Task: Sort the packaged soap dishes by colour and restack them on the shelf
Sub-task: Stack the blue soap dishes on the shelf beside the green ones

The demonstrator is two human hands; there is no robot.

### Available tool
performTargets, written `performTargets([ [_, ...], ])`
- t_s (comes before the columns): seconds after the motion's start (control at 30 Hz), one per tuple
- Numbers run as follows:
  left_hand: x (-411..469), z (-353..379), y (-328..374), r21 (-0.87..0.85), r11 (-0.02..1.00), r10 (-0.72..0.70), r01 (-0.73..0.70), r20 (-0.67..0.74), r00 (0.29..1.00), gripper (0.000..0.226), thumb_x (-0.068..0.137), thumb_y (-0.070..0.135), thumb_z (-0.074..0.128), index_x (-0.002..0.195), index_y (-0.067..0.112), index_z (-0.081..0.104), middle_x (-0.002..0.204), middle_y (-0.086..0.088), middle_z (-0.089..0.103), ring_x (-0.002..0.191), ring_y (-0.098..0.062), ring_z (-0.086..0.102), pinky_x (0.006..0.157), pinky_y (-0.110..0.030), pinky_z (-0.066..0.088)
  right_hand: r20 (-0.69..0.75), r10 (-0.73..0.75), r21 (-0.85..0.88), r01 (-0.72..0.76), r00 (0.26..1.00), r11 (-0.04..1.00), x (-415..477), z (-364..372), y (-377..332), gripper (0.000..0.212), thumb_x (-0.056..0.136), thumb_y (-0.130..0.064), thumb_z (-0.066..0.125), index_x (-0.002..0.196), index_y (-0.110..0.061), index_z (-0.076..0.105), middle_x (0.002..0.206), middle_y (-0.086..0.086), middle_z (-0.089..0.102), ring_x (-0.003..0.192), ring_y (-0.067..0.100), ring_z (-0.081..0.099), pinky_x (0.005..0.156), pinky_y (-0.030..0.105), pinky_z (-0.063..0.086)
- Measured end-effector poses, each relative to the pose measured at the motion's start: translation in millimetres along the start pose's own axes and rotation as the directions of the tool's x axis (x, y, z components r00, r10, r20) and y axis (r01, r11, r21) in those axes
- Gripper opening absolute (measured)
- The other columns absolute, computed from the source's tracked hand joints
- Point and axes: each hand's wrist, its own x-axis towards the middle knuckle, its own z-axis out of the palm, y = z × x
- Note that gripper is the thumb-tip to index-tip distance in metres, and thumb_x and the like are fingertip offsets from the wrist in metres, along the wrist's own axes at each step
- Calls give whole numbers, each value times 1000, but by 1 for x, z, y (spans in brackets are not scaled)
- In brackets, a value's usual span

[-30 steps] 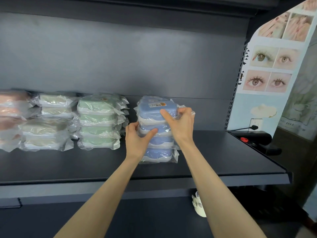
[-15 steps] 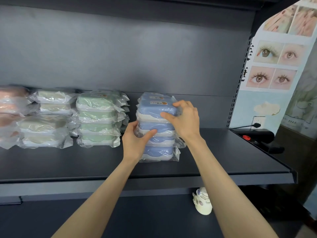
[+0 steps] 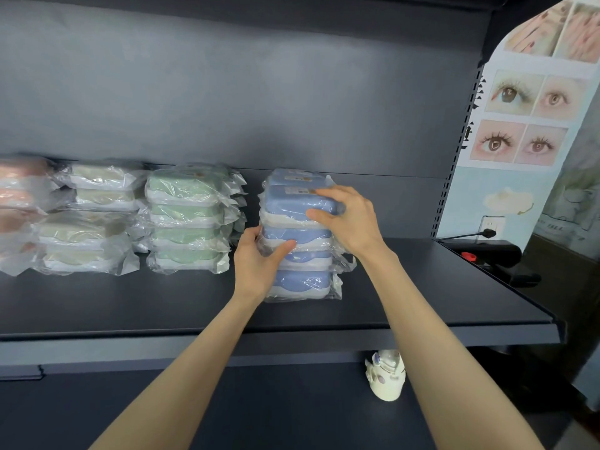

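A stack of blue soap dishes (image 3: 300, 280) in clear plastic bags stands on the dark shelf (image 3: 422, 303), with another blue pack behind its top. My left hand (image 3: 259, 264) grips the stack's left side around the middle packs. My right hand (image 3: 349, 219) lies over the right end of the top blue pack, fingers curled on it. To the left stand a stack of green soap dishes (image 3: 188, 222), then cream soap dishes (image 3: 91, 219), then pink soap dishes (image 3: 19, 203) at the frame's left edge, blurred.
A black tool with a red button (image 3: 493, 254) lies at the shelf's right end, its cord plugged into a wall socket (image 3: 492, 225). A small white figurine (image 3: 386, 378) stands on the lower shelf. A poster with eye pictures (image 3: 526, 118) covers the right wall.
Both hands have stayed on the blue stack. My right hand has slid from the top pack's front to its right end, and the stack looks squarer.
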Motion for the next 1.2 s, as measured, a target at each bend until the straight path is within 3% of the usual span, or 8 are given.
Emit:
performTargets([
  [0.13,-2,1,-3,3,1000,6,-6,-15,1000,50,75,33,80,112,16,52,106,-15,64,91,-27,59,66,-6,41,-5,1,-36,-2,1000,999,0,-3,2,40,80,-34,76,119,-27,68,131,-3,58,119,19,54,100,40,44],
  [0.23,0,0,-5,17,1000,-13,13,5,1000,54,76,37,78,116,12,52,109,-15,62,92,-29,57,79,-24,46,16,26,-58,-25,1000,998,6,0,3,39,82,-37,75,120,-30,67,134,-3,56,121,19,51,98,38,44],
  [0.33,2,-3,-7,28,1000,-4,4,18,1000,45,77,36,77,108,15,52,103,-13,62,83,-21,54,80,-36,48,67,47,-105,-40,997,994,16,0,0,40,81,-38,75,120,-31,67,135,-3,55,121,21,51,98,37,42],
  [0.53,6,-8,-13,86,996,17,-22,58,998,39,78,37,76,94,14,49,92,-14,58,72,-20,47,66,-29,43,128,60,-175,-37,990,984,26,2,-4,44,82,-40,74,123,-28,65,134,-2,57,124,23,50,98,39,40],
  [0.8,7,-8,-9,143,989,39,-49,73,997,42,76,34,78,95,9,50,99,-13,59,83,-29,54,75,-36,46,109,75,-112,-62,991,992,17,4,3,43,84,-42,70,125,-31,62,134,-1,54,119,23,50,100,44,43],
  [0.9,8,-6,-6,155,986,45,-59,87,995,41,76,32,79,96,9,51,101,-10,58,86,-26,54,74,-29,41,93,88,-129,-76,992,989,15,1,6,43,86,-44,68,126,-32,61,132,-3,56,119,20,50,99,41,43],
  [1.03,6,-6,-5,146,988,35,-47,83,996,41,77,32,78,99,10,51,104,-10,59,87,-27,55,78,-33,46,92,88,-129,-76,992,989,13,4,4,44,87,-43,67,128,-30,60,134,1,55,124,24,48,103,42,41],
  [1.2,6,-9,-3,150,988,25,-42,110,994,40,78,33,77,101,15,50,107,-9,58,88,-22,55,79,-29,44,85,88,-207,-69,992,976,9,7,2,44,90,-43,63,131,-31,56,140,0,50,126,30,41,107,45,34],
])
